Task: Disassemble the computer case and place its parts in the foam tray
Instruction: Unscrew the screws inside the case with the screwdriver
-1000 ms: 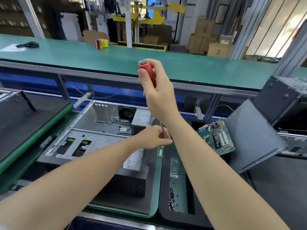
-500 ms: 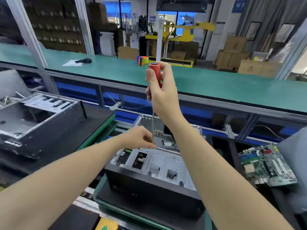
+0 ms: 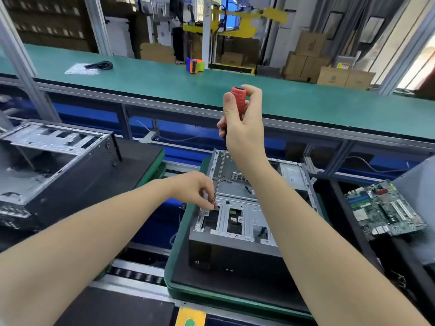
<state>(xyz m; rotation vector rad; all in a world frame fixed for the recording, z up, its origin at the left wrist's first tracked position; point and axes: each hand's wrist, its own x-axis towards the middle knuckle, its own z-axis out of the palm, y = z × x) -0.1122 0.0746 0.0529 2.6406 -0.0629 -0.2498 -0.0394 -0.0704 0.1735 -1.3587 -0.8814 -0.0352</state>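
Red-handled screwdriver (image 3: 236, 96) is gripped at its top by the curled right hand (image 3: 244, 132), its shaft pinched near the tip by the left hand (image 3: 195, 189) over the computer case (image 3: 237, 252), which is set on a green-rimmed carrier (image 3: 186, 289). Were the tip seated askew, the screw head could be stripped or the screw lost inside the open chassis. A motherboard (image 3: 386, 208) is laid in the dark foam tray (image 3: 341, 208) at the right.
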